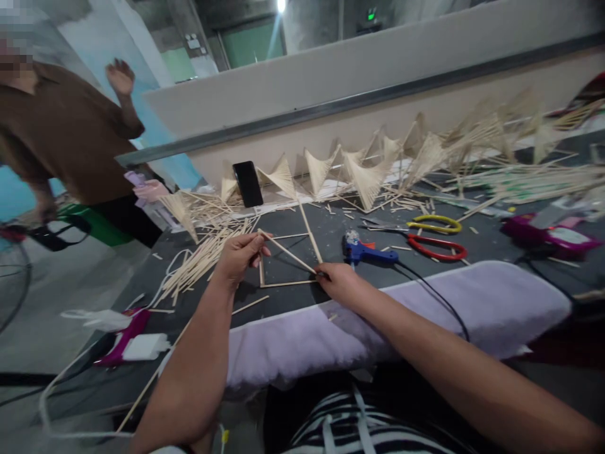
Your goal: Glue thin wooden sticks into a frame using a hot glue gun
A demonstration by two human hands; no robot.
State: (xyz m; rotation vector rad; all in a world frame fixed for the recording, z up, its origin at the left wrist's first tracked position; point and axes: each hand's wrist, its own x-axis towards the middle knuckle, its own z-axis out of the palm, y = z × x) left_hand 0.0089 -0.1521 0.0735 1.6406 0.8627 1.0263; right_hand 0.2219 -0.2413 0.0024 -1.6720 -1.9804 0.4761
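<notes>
Thin wooden sticks form a small open frame above the dark tabletop, with a longer stick rising from its right side. A slanting wooden stick runs between my two hands. My left hand is closed, thumb and fingers pinching the slanting stick's upper left end. My right hand is closed around the lower right corner, where the sticks meet; its fingertips partly hide the joint. To the right of it lies a blue hot glue gun, its black cord trailing toward me.
Red-handled scissors and yellow-handled scissors lie right of the glue gun. Loose sticks pile up on the left. Behind stand a black phone and several twisted stick models. A lilac cloth covers the front edge. A person stands left.
</notes>
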